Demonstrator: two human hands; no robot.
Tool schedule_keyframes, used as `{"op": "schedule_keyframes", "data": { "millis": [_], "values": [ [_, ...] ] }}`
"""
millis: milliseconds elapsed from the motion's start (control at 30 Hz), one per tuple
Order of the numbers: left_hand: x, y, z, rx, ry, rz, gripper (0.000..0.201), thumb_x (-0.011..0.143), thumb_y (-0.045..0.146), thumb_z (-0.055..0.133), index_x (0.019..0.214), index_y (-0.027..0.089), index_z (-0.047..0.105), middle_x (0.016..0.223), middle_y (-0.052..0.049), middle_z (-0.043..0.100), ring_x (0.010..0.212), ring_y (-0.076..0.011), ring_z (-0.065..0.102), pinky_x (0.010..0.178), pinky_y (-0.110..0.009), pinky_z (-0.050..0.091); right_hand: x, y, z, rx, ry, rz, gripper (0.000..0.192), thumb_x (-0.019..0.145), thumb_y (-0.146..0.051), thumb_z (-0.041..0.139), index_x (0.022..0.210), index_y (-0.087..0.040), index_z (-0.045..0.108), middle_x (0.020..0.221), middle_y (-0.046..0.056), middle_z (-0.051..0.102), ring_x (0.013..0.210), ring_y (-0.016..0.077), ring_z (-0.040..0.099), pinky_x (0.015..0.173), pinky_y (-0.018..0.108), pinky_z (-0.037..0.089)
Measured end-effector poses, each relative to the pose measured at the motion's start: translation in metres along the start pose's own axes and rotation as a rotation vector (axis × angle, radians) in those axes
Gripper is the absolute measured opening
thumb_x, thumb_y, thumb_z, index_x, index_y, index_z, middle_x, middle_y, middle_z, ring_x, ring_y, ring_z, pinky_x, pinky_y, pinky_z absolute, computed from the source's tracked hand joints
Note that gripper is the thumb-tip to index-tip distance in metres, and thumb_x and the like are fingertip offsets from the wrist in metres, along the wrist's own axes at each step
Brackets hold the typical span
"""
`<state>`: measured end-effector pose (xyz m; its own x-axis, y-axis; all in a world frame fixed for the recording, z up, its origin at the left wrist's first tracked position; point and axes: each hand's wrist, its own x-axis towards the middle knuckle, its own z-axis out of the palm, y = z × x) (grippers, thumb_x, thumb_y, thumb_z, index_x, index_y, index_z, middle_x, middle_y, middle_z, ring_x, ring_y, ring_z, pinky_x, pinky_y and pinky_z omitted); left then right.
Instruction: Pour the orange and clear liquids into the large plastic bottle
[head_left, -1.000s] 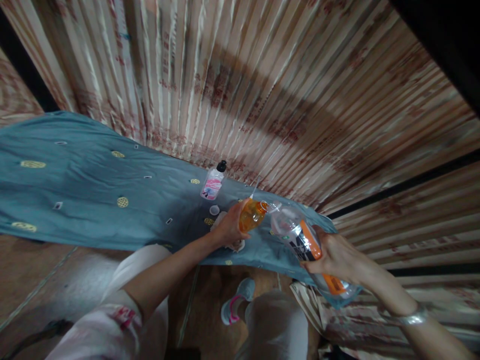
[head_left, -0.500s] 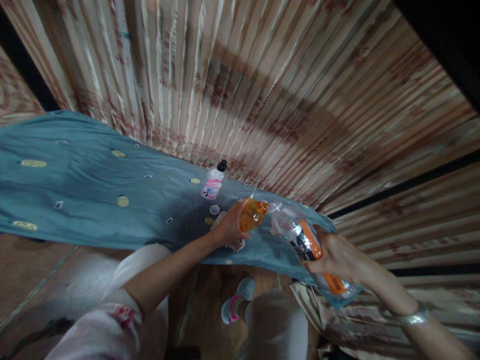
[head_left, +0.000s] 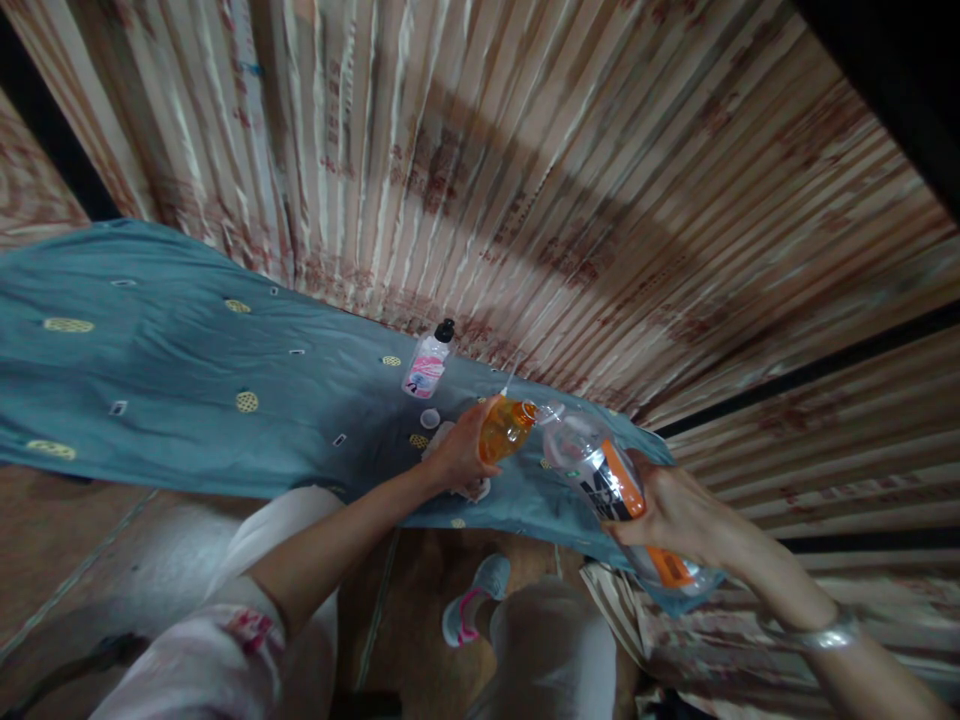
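Note:
My left hand is closed around a small orange see-through bottle, tilted with its mouth toward the right. In my right hand is a large clear plastic bottle with an orange and black label, tipped so that its neck meets the mouth of the orange one. Whether liquid runs between them I cannot tell. Under my left hand lies a crumpled whitish thing, mostly hidden. A small white cap rests on the cloth just beyond it.
A clear bottle with a pink label and black top stands on the blue-green cloth at the back. Behind hangs a pleated curtain. Dark bars cross on the right. My knees and a sandalled foot show below.

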<state>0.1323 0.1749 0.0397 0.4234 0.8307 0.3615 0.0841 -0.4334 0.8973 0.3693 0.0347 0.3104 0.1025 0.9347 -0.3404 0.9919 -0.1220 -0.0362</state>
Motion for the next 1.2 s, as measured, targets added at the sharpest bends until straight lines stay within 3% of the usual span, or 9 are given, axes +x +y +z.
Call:
{"op": "schedule_keyframes", "data": {
  "millis": [300,500,800,1000,1200],
  "values": [
    [0.0,-0.003,-0.002,0.005,-0.031,-0.019,0.134,0.065,0.014,0.115,0.186,0.024,0.059,0.192,-0.024,0.069,0.181,-0.054,0.066,0.157,-0.081,0.05,0.002,0.002,0.0,-0.026,-0.019,0.004,0.046,0.074,-0.06,0.086,0.092,-0.034,0.052,0.079,-0.002,0.069,0.073,0.0236,0.068,0.073,0.037,0.051],
    [-0.001,-0.001,-0.001,0.032,0.006,0.023,0.126,0.067,0.015,0.114,0.182,0.024,0.062,0.186,-0.021,0.073,0.178,-0.0552,0.068,0.153,-0.078,0.056,0.001,0.001,0.0,-0.012,0.004,-0.003,0.044,0.074,-0.056,0.089,0.092,-0.034,0.055,0.069,-0.007,0.059,0.067,0.0221,0.062,0.068,0.036,0.046],
    [0.0,-0.009,0.0,-0.001,-0.019,0.039,0.13,0.069,0.016,0.113,0.186,0.023,0.058,0.191,-0.025,0.069,0.181,-0.0546,0.066,0.155,-0.082,0.052,0.001,0.004,0.001,-0.013,-0.007,0.01,0.047,0.073,-0.059,0.088,0.093,-0.034,0.053,0.076,-0.003,0.069,0.071,0.0239,0.068,0.072,0.036,0.05],
    [0.0,-0.011,0.002,0.01,-0.011,0.033,0.129,0.067,0.015,0.115,0.184,0.022,0.061,0.189,-0.023,0.071,0.18,-0.053,0.066,0.156,-0.075,0.053,0.001,0.003,0.0,-0.007,0.02,-0.009,0.044,0.074,-0.054,0.09,0.092,-0.034,0.055,0.074,-0.004,0.07,0.069,0.0235,0.068,0.071,0.036,0.051],
    [0.0,-0.01,0.001,0.007,-0.018,0.033,0.131,0.067,0.015,0.115,0.186,0.025,0.06,0.192,-0.023,0.07,0.181,-0.0551,0.065,0.156,-0.081,0.05,0.001,0.002,0.0,-0.004,0.031,-0.026,0.042,0.074,-0.055,0.088,0.091,-0.035,0.055,0.072,-0.005,0.066,0.067,0.0229,0.066,0.069,0.036,0.05]
  ]
}}
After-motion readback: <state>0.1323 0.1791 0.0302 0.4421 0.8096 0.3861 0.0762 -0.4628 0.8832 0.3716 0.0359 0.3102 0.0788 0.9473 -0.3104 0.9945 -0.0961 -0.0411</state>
